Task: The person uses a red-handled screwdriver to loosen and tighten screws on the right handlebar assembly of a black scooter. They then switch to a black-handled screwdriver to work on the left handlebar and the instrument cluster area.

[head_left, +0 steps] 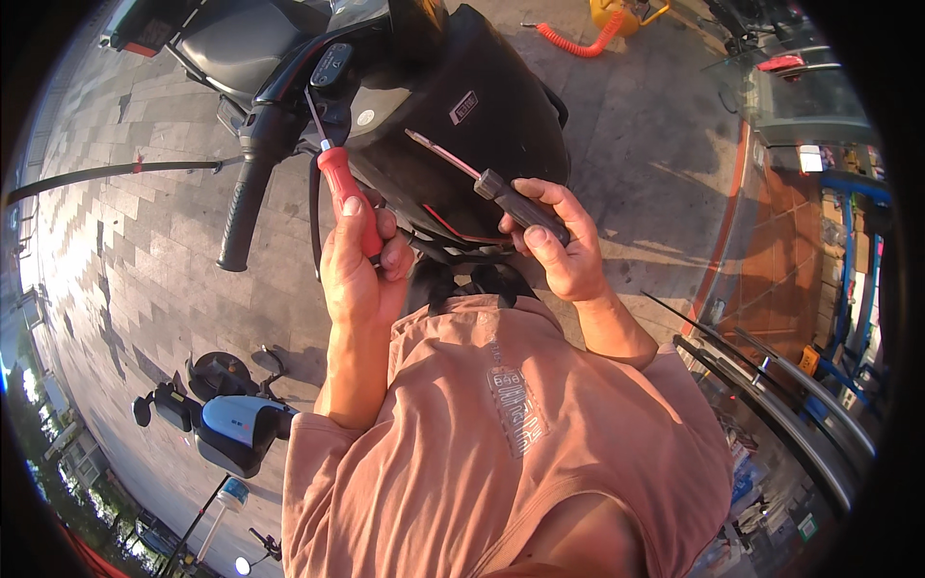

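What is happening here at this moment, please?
A person in a brownish-pink shirt is at a black scooter. The left grip holds a red-handled screwdriver, its tip up near the handlebar; whether it touches anything is hard to tell. The right grip holds a dark-handled screwdriver, its shaft pointing up and to the left.

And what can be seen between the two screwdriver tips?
In the head view, the black scooter, with a small round pale sticker, shows between the tips of the red screwdriver and the black-handled screwdriver.
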`<state>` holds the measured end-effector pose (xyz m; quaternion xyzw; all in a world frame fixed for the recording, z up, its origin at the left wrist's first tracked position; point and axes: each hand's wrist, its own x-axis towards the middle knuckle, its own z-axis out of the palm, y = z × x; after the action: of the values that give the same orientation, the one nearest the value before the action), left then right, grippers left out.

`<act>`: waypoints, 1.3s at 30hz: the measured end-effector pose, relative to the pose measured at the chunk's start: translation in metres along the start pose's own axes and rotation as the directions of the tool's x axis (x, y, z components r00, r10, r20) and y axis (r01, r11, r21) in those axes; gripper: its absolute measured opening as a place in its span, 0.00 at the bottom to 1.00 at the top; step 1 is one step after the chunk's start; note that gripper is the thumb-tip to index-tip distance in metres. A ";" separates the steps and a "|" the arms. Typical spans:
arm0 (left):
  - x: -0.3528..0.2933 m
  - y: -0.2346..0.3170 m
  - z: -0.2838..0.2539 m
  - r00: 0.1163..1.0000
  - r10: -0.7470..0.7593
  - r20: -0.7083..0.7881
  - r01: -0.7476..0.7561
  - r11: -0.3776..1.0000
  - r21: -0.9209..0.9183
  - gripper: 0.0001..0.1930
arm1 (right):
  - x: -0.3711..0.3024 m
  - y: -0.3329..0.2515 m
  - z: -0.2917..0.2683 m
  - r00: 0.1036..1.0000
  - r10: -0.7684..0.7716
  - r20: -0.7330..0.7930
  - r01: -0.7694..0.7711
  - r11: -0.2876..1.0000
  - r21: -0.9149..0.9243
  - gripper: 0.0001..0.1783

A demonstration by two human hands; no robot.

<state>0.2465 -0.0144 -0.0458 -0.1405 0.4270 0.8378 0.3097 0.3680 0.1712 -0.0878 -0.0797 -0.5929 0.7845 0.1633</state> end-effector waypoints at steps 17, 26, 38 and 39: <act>0.004 -0.030 -0.004 0.979 0.200 0.032 -0.202 0.976 0.084 0.17 | 0.063 -0.027 0.053 0.967 -0.167 0.193 0.229 0.900 -0.370 0.18; 0.015 -0.047 -0.011 0.950 0.309 0.052 -0.313 0.931 0.186 0.17 | 0.088 -0.033 0.079 0.847 -0.351 0.399 0.530 0.604 -0.594 0.16; 0.015 -0.051 -0.029 0.934 0.255 0.251 -0.330 0.885 0.329 0.30 | 0.103 -0.057 0.121 0.812 -0.177 0.556 0.567 0.019 -0.823 0.15; 0.013 -0.052 -0.029 0.957 0.188 0.219 -0.243 0.934 0.260 0.31 | 0.104 -0.060 0.123 0.815 -0.140 0.562 0.568 0.010 -0.823 0.15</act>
<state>0.2687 -0.0093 -0.1017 0.0342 0.5243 0.8063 0.2719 0.2414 0.1107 0.0117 0.1179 -0.9713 0.1253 0.1645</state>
